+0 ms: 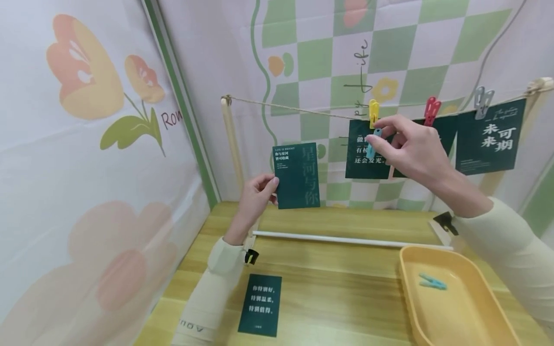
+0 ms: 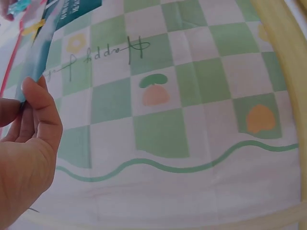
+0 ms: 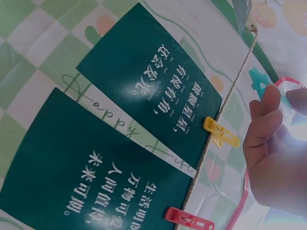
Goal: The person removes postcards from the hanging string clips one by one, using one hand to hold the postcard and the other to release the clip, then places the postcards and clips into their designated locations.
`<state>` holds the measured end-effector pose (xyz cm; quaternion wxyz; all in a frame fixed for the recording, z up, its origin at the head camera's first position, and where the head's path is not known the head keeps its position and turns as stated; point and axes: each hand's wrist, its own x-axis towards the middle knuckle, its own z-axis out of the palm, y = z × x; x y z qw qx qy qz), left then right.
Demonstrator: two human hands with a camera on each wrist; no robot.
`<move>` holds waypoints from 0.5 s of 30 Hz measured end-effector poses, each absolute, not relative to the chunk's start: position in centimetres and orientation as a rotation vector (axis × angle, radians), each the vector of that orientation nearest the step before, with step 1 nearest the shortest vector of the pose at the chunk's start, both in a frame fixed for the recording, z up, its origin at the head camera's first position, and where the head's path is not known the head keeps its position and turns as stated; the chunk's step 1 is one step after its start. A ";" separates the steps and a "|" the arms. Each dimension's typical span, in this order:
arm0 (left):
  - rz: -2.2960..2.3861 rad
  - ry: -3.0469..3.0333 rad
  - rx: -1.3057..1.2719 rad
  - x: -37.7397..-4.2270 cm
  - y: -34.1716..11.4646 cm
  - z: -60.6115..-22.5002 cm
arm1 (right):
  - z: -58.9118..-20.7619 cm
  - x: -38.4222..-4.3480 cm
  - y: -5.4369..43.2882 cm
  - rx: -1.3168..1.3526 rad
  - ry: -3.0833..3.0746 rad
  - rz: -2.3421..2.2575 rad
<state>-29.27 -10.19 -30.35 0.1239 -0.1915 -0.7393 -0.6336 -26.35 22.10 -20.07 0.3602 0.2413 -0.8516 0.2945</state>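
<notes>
My left hand (image 1: 255,199) pinches the left edge of a dark green card (image 1: 297,185), printed with white Chinese characters and held upright below the twine (image 1: 298,108). In the left wrist view, the card shows nearly edge-on between thumb and fingers. Between the thumb and fingers of my right hand (image 1: 420,153) is a blue clothespin (image 1: 371,148), in front of a hanging card (image 1: 356,169). The right wrist view shows this clothespin (image 3: 259,80) off to the side of the twine. A yellow clothespin (image 1: 374,111) clips the hanging card to the twine.
Red (image 1: 432,110) and grey (image 1: 484,102) clothespins hold further cards to the right. Wooden posts (image 1: 232,139) carry the twine. A white rod (image 1: 346,239) crosses the wooden table. Another card (image 1: 260,305) lies in front. A yellow tray (image 1: 459,315) holds another blue clothespin (image 1: 433,281).
</notes>
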 end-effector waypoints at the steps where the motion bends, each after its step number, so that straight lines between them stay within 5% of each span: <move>1: -1.845 -2.156 -0.553 -29.2 -10.3 -30.5 | -20.2 -26.3 22.2 0.619 -2.194 0.764; 15: -1.850 -2.148 -0.563 -28.1 -12.2 -32.6 | -22.5 -25.5 23.4 0.646 -2.245 0.709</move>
